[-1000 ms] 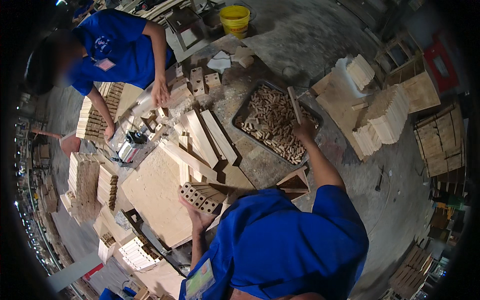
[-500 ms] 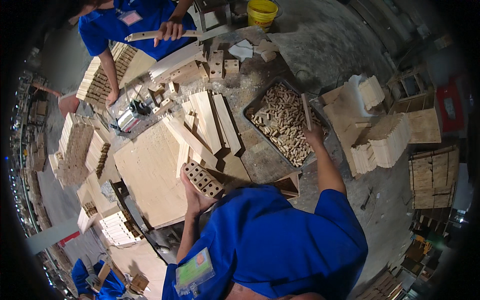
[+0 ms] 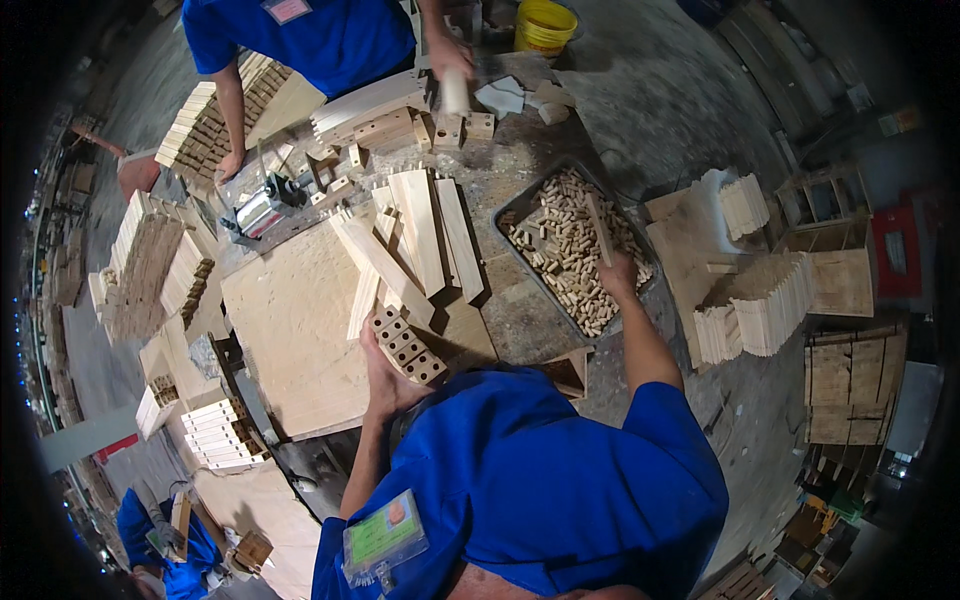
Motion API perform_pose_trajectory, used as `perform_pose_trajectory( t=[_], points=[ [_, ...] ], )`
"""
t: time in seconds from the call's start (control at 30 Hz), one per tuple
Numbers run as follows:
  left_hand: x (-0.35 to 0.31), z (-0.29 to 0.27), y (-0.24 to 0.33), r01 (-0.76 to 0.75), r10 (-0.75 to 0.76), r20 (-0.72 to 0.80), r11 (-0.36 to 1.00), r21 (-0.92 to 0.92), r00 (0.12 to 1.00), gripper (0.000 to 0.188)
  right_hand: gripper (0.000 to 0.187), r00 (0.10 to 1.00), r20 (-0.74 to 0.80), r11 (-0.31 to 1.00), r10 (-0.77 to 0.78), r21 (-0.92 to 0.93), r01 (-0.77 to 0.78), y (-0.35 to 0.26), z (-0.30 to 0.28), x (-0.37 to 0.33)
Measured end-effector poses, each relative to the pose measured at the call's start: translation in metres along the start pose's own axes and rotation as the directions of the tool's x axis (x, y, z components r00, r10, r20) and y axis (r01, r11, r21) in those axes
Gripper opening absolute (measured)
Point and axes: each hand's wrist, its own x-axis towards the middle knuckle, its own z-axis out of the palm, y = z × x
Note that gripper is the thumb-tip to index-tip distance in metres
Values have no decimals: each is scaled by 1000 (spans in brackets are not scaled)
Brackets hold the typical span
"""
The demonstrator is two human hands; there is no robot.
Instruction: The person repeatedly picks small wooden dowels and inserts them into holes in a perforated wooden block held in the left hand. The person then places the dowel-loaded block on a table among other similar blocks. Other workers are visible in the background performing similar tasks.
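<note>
My left hand [image 3: 388, 378] is closed around a bundle of light wooden pieces [image 3: 408, 345] whose ends show rows of dark drilled holes; the rest of the bundle is hidden by my hand and body. My right hand [image 3: 618, 274] grips a narrow wooden stick [image 3: 599, 227] above a dark plastic tray [image 3: 520, 262]. Beneath the stick, the tray holds a heap of short wooden dowels [image 3: 566, 250]. Several pale wooden slats [image 3: 415, 230] lie loosely stacked on the worktable just beyond my left hand.
Across the table, a co-worker's hand [image 3: 450, 58] is over drilled wooden blocks [image 3: 480, 126]. A small metal clamp-like device [image 3: 265, 208] sits left of the slats. Stacked slats [image 3: 765, 305] stand on a board at right. A yellow bucket [image 3: 544, 27] is at the back.
The stick in my right hand has shifted left and lower over the dowels. The co-worker's hand has come down from holding a long strip to the blocks. My left hand keeps its bundle.
</note>
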Motion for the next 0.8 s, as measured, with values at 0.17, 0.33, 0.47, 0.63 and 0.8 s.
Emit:
perform_pose_trajectory(
  t=[0.17,0.33,0.47,0.63,0.8],
  points=[
    [0,-5,1,-233,227,60,898,374,972,153,42,994,110,999,14,-51,-8,-13,4,-1],
    [0,-2,0,-121,119,21,962,246,993,153,40,982,136,988,129,69,-139,-28,-1,-6],
    [5,0,5,-144,140,34,965,221,990,151,27,988,-86,959,124,264,-97,-6,-11,-5],
    [3,-8,1,-276,284,40,878,392,958,148,20,967,140,530,-215,848,-5,-65,-11,-55],
    [2,-17,-10,-370,402,53,773,516,914,146,16,776,285,576,-562,809,120,-183,-23,-153]
  ],
)
